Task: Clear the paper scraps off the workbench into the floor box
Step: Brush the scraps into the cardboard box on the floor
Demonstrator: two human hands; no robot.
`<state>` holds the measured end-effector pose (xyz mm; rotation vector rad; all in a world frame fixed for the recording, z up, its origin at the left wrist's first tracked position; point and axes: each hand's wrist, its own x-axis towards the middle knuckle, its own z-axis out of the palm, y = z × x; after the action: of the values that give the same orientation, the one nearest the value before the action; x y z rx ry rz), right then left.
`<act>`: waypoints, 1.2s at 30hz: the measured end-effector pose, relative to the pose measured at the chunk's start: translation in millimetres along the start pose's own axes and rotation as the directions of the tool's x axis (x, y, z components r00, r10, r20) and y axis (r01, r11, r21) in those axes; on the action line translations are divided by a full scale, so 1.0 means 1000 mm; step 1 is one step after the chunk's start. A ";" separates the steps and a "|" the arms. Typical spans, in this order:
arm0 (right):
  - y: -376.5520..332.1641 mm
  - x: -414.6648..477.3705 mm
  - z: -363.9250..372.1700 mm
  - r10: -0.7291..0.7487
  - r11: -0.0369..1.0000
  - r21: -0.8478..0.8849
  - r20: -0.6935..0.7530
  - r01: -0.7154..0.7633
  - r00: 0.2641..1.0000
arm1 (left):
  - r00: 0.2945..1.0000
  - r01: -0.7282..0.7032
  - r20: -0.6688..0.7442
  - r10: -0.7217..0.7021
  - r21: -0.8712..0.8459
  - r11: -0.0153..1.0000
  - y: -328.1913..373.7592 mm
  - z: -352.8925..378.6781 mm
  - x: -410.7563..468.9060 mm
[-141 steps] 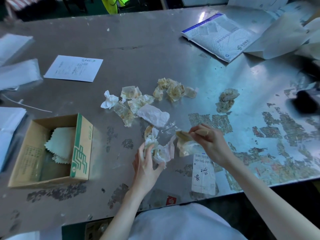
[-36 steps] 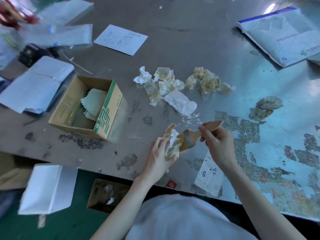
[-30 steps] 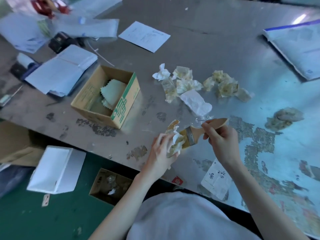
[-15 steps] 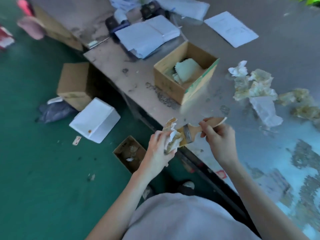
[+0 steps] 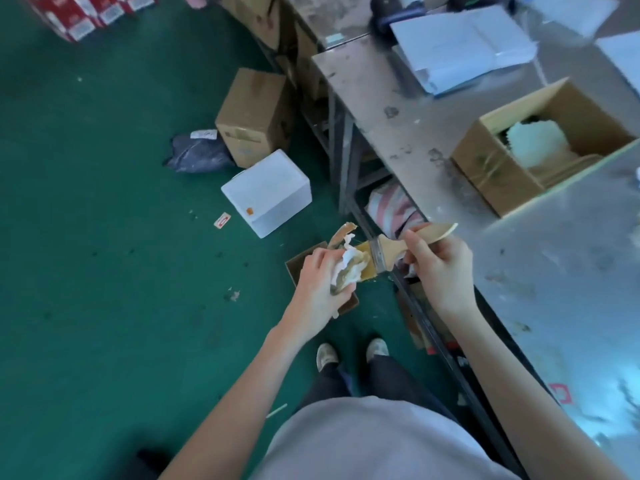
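My left hand point(image 5: 317, 282) is closed on a wad of crumpled paper scraps point(image 5: 348, 268), white and yellowish. It hovers off the bench, directly over a small open brown floor box point(image 5: 298, 263) on the green floor. My right hand point(image 5: 438, 261) grips the wooden handle of a flat paintbrush point(image 5: 388, 251), whose bristles press against the wad. The metal workbench point(image 5: 433, 161) runs along the right. The other scraps on the bench are out of view.
An open cardboard box point(image 5: 502, 174) with pale sheets inside stands on the bench, with stacked white papers point(image 5: 460, 46) behind it. On the floor lie a white box point(image 5: 266, 192), a tall brown carton point(image 5: 254, 116) and a dark bag point(image 5: 197, 155). My feet point(image 5: 349, 353) stand by the bench frame.
I have turned left from the bench. Both hands, with the wad and brush, moved off the bench edge and now hang over the floor box.
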<state>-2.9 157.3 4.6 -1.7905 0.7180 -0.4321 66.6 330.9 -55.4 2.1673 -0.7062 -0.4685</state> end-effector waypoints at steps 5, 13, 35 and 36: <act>0.003 0.016 0.029 0.015 0.999 -0.031 0.075 -0.013 0.997 | 0.996 0.091 -0.014 -0.091 -0.018 0.996 -0.023 -0.006 0.008; 0.073 0.047 0.078 0.098 0.995 -0.036 0.146 -0.094 0.984 | 0.982 0.188 -0.028 -0.188 -0.008 0.982 -0.096 0.035 0.042; 0.504 0.166 0.272 0.176 0.970 -0.232 0.447 -0.076 0.877 | 0.934 0.357 -0.002 -0.358 -0.074 0.931 -0.492 0.288 0.166; 0.512 0.171 0.277 0.166 0.971 -0.231 0.459 -0.063 0.873 | 0.931 0.365 0.008 -0.366 -0.076 0.928 -0.500 0.294 0.169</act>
<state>161.8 136.8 -578.9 -1.9350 0.5269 0.1768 204.8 322.7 -643.4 2.2309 -0.2700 -0.6698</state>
